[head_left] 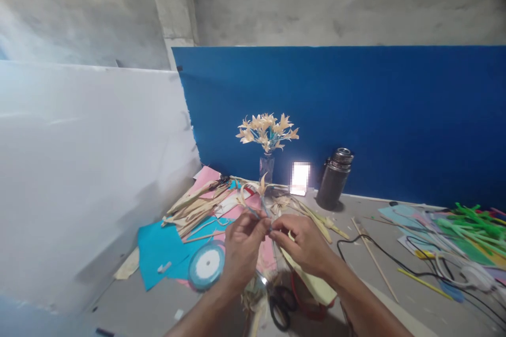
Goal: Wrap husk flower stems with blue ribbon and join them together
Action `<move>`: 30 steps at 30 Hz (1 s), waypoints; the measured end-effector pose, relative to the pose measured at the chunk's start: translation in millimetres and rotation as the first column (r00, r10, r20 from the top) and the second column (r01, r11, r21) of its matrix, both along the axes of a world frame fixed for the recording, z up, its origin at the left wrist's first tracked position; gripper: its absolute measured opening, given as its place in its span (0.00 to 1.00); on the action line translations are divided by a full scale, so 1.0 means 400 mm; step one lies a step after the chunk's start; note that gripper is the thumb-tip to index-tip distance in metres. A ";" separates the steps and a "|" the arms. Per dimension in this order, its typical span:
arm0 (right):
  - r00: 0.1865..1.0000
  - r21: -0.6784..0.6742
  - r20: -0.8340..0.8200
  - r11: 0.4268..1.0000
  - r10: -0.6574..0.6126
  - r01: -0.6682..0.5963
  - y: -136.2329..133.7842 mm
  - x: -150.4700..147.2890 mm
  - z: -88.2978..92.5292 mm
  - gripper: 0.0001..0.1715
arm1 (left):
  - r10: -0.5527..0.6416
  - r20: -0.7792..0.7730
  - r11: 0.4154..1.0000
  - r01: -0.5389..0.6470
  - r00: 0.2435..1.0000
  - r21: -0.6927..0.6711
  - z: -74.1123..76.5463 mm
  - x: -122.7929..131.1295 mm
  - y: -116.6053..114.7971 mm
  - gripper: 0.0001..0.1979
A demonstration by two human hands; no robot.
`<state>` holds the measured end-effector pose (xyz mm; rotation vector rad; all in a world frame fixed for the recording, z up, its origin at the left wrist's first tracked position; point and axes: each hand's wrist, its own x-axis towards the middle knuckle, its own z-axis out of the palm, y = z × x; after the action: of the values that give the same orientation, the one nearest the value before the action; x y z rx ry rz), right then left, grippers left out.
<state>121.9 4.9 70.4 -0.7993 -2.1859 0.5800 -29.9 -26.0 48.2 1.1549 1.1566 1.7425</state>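
In the head view, my left hand (pixel 244 236) is closed, its fingers pinching the bluish stems of small pale flowers that look made of dried husk. One flower (pixel 263 186) stands up above the fingers, with a curled husk strip beside it. My right hand (pixel 301 239) meets the left at the fingertips and pinches the lower end of the stems. The exact grip points are partly hidden by the fingers. Left of my left hand lies a spool of blue ribbon (pixel 194 268). Below the hands rest black-handled scissors (pixel 279 309).
Behind the hands stands a glass vase (pixel 266 167) of similar flowers (pixel 269 129), near a bright blurred screen (pixel 300 178) and a dark thermos (pixel 334 181). Dried husks (pixel 205 201) and blue paper (pixel 160 253) lie left. Black cable (pixel 379 250) and green pipe cleaners (pixel 474 229) lie right.
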 end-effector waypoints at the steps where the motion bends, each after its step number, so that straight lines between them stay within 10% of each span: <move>1: 1.000 -0.010 -0.010 1.000 0.005 -0.005 0.002 0.000 -0.002 0.09 | -0.002 -0.001 1.000 0.002 1.000 -0.006 -0.001 0.000 0.000 0.10; 11: 0.974 -0.283 -0.194 0.944 0.119 -0.172 0.040 0.014 -0.016 0.19 | -0.204 -0.237 0.974 0.222 0.950 0.051 -0.020 -0.019 0.003 0.13; 21: 0.949 -0.465 -0.273 0.842 0.159 -0.275 0.070 0.017 -0.043 0.17 | -0.314 -0.069 0.947 0.317 0.947 0.043 -0.025 -0.027 0.027 0.12; 30: 0.990 -0.187 -0.121 0.978 0.068 -0.090 0.057 0.021 -0.019 0.06 | -0.231 -0.078 0.973 0.230 0.970 -0.021 -0.031 -0.024 0.035 0.10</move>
<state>130.4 27.8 63.0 -0.7616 -2.0857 0.8665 -39.4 -12.0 35.8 1.3075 1.0320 1.5227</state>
